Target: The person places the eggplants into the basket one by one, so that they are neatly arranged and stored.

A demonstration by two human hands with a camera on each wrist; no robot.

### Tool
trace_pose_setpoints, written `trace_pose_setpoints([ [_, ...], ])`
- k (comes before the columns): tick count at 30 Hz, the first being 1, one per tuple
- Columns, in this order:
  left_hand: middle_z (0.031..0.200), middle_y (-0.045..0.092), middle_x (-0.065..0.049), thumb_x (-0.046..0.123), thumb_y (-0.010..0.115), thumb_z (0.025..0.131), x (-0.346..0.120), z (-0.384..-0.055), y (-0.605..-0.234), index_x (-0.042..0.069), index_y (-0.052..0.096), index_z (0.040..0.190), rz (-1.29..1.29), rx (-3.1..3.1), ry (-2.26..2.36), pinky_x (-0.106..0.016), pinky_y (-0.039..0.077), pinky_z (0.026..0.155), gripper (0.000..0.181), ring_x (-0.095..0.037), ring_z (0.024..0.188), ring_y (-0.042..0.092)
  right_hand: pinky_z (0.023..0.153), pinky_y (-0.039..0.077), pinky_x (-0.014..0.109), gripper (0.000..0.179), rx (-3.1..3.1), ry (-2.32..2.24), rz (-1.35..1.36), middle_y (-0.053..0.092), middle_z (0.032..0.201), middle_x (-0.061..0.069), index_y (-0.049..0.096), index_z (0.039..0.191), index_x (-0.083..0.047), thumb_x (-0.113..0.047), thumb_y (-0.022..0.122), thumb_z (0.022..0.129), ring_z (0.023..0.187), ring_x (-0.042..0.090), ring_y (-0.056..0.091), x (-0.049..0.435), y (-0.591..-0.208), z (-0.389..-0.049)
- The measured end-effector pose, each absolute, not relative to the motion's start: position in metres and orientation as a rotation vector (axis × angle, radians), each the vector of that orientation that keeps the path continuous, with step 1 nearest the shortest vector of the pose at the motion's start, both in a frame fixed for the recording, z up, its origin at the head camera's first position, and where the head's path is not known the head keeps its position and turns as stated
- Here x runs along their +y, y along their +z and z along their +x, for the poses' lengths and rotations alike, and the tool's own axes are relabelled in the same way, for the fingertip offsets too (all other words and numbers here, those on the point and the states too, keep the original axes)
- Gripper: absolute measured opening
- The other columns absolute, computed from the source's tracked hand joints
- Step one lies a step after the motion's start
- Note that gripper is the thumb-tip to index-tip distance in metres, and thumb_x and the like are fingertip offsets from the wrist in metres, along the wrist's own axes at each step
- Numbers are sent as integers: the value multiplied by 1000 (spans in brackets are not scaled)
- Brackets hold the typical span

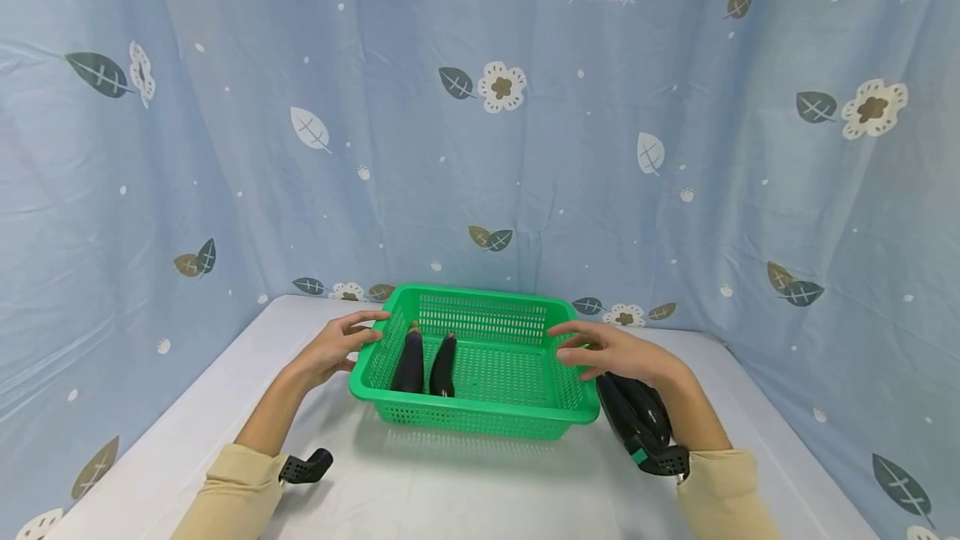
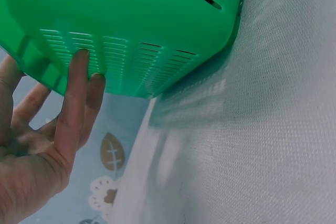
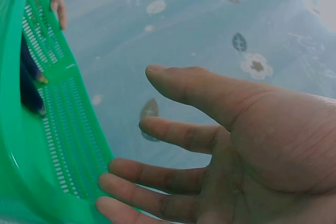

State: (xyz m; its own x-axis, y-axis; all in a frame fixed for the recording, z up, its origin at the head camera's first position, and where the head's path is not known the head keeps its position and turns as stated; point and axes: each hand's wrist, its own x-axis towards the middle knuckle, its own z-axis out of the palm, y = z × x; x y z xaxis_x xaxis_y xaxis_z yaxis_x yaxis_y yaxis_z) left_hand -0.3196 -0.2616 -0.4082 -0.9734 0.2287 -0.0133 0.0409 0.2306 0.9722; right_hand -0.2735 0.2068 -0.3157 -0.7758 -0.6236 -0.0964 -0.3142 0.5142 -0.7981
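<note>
A green plastic basket [image 1: 480, 417] with slotted walls holds two dark purple eggplants, the wider one [image 1: 409, 363] at the left wall and a slimmer one [image 1: 444, 367] beside it. My left hand [image 1: 341, 347] grips the basket's left rim. In the left wrist view, two of its fingers [image 2: 73, 103] lie against the outer wall below the rim, while others pass behind the rim. Over the right rim hovers my right hand [image 1: 611, 350], fingers spread and thumb apart. The right wrist view puts its lower fingertips [image 3: 113, 182] right at the rim, with nothing held.
Several glossy dark eggplants [image 1: 630, 411] lie on the white table [image 1: 450, 490] to the right of the basket, partly hidden by the right wrist. A blue patterned curtain [image 1: 480, 157] hangs behind the table and along both sides.
</note>
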Motion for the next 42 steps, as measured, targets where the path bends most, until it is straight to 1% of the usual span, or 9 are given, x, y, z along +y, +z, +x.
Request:
trace_pose_setpoints([
  [2,156,33,-19,36,65,95,-262,-320,-409,19,46,146,248,2338,1843,-45,57,84,58,-42,140,37,94,54,43,52,2403,-1148,-759,43,150,17,41,148,-19,-34,56,101,133,37,49,213,-314,-273],
  [8,158,30,-19,36,64,96,-261,-319,-409,18,45,147,261,2335,1836,-45,57,83,58,-43,141,34,93,54,43,56,2446,-1134,-748,40,151,22,36,151,-14,-32,54,102,132,40,49,235,-313,-272],
  [12,157,31,-19,35,64,96,-261,-319,-407,18,44,148,274,2328,1850,-44,57,81,58,-43,140,36,92,55,44,59,2453,-1149,-720,38,152,24,33,153,-12,-32,54,101,132,41,49,246,-316,-271],
  [21,158,31,-18,34,63,96,-259,-318,-407,18,45,148,250,2330,1839,-48,56,86,57,-43,142,34,91,55,43,53,2497,-1157,-692,35,154,23,36,151,-17,-30,52,103,132,43,47,271,-319,-267],
  [25,157,33,-18,33,63,96,-260,-319,-407,18,45,147,252,2335,1841,-46,56,83,56,-42,140,37,90,55,43,52,2501,-1180,-672,34,155,23,36,151,-17,-28,52,103,131,42,49,284,-326,-266],
  [30,156,33,-19,33,63,97,-260,-319,-408,17,45,147,275,2338,1843,-44,57,80,56,-42,139,38,89,55,47,52,2502,-1200,-646,33,155,26,36,151,-14,-25,51,103,130,43,50,295,-334,-264],
  [37,158,31,-18,33,63,96,-261,-318,-408,18,44,148,273,2335,1841,-47,56,84,57,-43,141,34,91,54,47,53,2514,-1212,-577,38,151,28,36,151,-12,-27,51,103,126,40,53,306,-339,-262],
  [42,158,30,-18,36,64,96,-262,-320,-408,18,44,148,282,2343,1832,-49,55,86,58,-44,142,34,91,54,48,54,2513,-1230,-541,41,148,29,34,151,-9,-26,51,103,127,46,50,312,-342,-263],
])
